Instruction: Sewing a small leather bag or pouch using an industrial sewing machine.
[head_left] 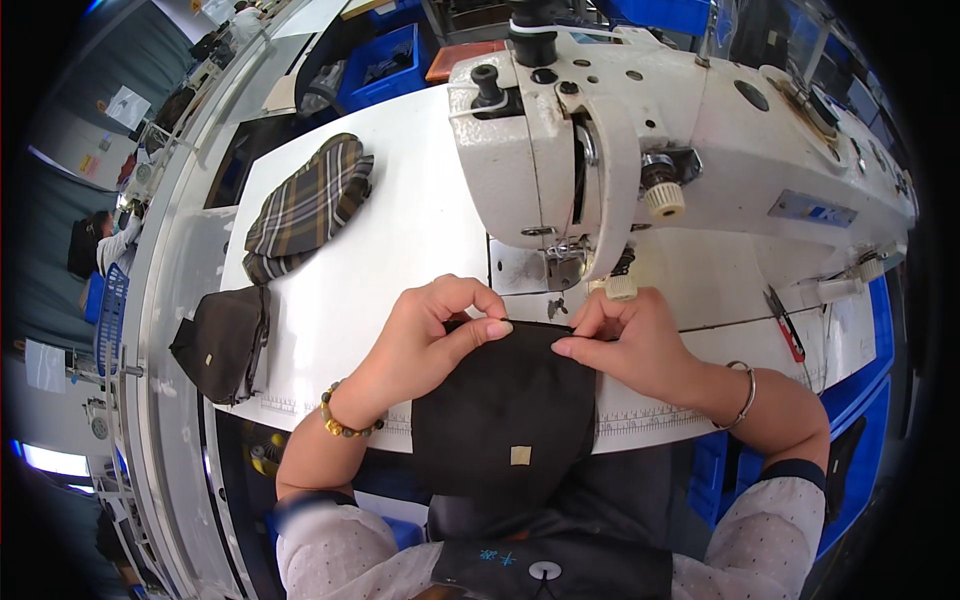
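A dark fabric piece [500, 400] with a small pale tag hangs over the front edge of the white sewing table. My left hand [435, 335] pinches its upper edge between thumb and forefinger. At the right end of the same edge, my right hand [635, 340] pinches the cloth too, so the edge is stretched between both hands. Just beyond my fingers stands the white sewing machine [690, 130], its needle area and presser foot [565, 270] a short way from the cloth. The fabric is not under the foot.
Folded plaid fabric [310, 200] lies at the table's far left, with a dark fabric stack [225, 345] nearer me. Red-handled snips [785, 325] rest at the right. A ruler strip [650, 422] runs along the front edge. Blue bins [385, 70] stand behind; other people work at far left.
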